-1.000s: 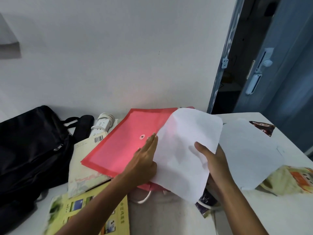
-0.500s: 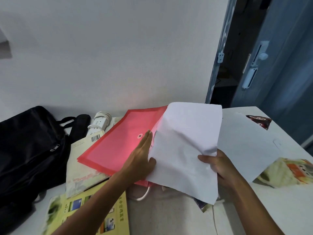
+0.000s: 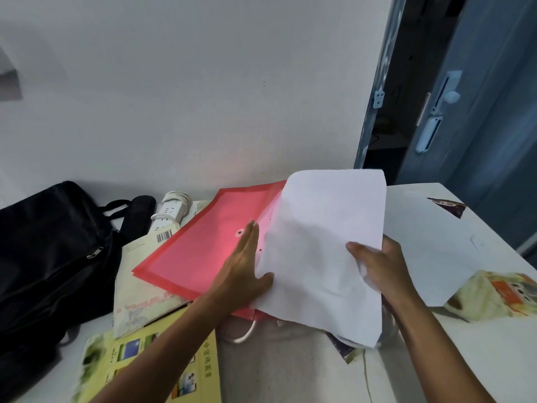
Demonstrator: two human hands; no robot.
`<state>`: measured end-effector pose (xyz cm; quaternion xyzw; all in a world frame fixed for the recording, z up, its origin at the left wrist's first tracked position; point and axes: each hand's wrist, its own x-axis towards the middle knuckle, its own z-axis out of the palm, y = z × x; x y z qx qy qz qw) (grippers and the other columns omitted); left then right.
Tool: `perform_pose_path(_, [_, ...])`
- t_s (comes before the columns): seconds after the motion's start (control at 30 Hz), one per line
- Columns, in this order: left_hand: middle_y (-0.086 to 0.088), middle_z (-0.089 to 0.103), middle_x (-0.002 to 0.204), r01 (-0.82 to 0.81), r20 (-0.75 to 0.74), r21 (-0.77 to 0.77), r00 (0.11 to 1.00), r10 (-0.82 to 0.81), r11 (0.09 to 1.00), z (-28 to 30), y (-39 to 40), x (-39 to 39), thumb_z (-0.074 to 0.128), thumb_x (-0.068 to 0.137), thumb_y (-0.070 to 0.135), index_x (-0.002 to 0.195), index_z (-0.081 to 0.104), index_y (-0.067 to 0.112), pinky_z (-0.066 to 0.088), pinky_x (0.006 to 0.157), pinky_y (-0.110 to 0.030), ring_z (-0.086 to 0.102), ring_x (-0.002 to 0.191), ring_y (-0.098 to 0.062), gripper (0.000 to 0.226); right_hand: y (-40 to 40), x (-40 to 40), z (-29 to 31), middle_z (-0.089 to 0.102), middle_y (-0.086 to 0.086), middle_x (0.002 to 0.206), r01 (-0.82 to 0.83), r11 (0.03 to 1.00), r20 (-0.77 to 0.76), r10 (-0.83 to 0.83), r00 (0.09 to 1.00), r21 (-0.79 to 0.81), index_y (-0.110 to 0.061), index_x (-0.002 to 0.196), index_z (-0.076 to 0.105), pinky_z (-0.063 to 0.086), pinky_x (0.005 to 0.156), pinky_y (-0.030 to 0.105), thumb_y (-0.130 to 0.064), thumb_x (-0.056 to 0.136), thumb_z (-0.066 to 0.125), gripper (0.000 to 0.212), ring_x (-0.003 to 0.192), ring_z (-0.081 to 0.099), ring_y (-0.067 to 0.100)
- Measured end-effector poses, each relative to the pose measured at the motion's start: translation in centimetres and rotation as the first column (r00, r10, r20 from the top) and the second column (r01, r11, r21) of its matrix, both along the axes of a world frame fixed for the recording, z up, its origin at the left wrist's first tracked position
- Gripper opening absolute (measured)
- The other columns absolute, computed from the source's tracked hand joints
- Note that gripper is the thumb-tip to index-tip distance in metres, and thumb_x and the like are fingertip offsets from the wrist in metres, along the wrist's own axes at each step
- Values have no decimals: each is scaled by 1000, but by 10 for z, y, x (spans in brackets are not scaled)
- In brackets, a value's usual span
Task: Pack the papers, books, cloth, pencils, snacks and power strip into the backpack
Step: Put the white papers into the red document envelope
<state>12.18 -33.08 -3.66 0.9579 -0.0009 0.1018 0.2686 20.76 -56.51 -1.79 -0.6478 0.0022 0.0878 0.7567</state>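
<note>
Left hand (image 3: 242,269) flat, fingers straight, pressing on red folder (image 3: 203,251), thumb against edge of paper (image 3: 322,251). Right hand (image 3: 377,266) pinches paper, thumb on top, fingers behind; sheet curls over folder's right end. Second sheet (image 3: 430,251) flat on counter (image 3: 290,370) just right of right hand. Books (image 3: 136,289) under folder, below left hand. Power strip (image 3: 168,213) and backpack (image 3: 49,251) far left of left hand. Snack packets (image 3: 499,292) right of right hand.
</note>
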Motion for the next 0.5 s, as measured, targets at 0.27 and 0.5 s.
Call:
perform_pose_path(0.27, [6, -4, 160, -80, -55, -172, 996, 71, 982, 2, -4, 1, 45, 99, 21, 153, 0, 17, 1, 115, -22, -3, 147, -11, 71, -23, 5, 8, 71, 0, 89, 49, 985, -9, -51, 999, -168, -9, 92, 70, 52, 62, 23, 0, 83, 66, 13, 76, 68, 15])
perform_pose_path(0.5, [6, 1, 160, -100, -96, -227, 992, 80, 969, 0, -2, 1, 35, 90, 34, 153, 4, 18, 1, 115, -22, -1, 147, -9, 72, -42, 15, 26, 72, 4, 91, -163, 906, -112, 129, 985, -390, -10, 95, 70, 47, 60, 26, -8, 82, 70, 13, 77, 67, 20])
